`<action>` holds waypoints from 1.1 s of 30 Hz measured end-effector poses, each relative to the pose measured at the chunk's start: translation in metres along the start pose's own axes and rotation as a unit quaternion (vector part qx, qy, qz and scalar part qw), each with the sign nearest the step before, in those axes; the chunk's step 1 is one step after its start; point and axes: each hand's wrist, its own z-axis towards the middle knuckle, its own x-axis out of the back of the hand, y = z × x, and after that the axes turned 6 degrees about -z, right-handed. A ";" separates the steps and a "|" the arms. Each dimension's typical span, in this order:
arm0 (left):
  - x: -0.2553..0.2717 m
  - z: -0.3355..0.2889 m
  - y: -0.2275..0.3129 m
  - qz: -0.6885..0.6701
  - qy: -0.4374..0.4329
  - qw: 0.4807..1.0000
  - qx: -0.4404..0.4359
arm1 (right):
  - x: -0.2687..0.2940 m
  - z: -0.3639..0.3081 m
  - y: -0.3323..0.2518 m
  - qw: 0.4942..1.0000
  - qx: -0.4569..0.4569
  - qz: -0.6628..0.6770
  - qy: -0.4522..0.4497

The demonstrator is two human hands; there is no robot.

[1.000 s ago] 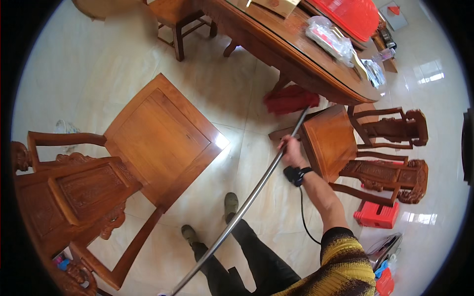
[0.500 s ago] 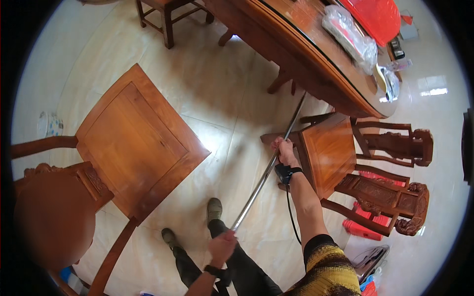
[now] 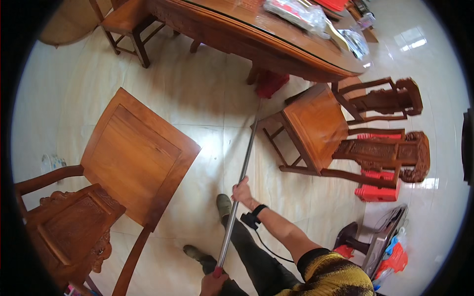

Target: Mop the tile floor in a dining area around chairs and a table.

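Observation:
Both my hands are wrapped round the long metal pole of a mop [image 3: 248, 153]. At its far end a red mop head [image 3: 271, 85] rests on the floor by a table leg, just under the edge of the wooden table [image 3: 237, 37]. My right hand [image 3: 242, 192] grips the pole midway along. Lower down, my left hand [image 3: 213, 284] closes on the pole's near end, beside a red grip piece. The pole slants up and away between a wooden armchair [image 3: 140, 153] on the left and a wooden chair [image 3: 318, 126] on the right.
Plastic-wrapped items [image 3: 298, 18] lie on the table's glass top. Red plastic stools [image 3: 377, 191] stand behind the right-hand chairs. A dark monitor-like thing [image 3: 380, 241] and coloured bags [image 3: 393, 260] are at the lower right. Another chair [image 3: 128, 24] stands at the far left.
Both hands have come back nearer my body with the pole, the right one moving left and down. The red mop head, hidden under the table before, now shows.

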 end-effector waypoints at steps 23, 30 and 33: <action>0.032 -0.223 -0.294 0.067 0.140 0.971 0.180 | -0.123 -0.244 0.055 0.825 -0.185 0.463 -0.268; 0.006 -0.136 -0.267 -0.041 0.151 0.988 -0.014 | -0.038 -0.167 -0.026 0.881 -0.021 0.385 -0.273; 0.007 -0.092 -0.247 0.087 0.139 0.984 0.074 | -0.018 -0.145 -0.053 0.875 0.016 0.413 -0.253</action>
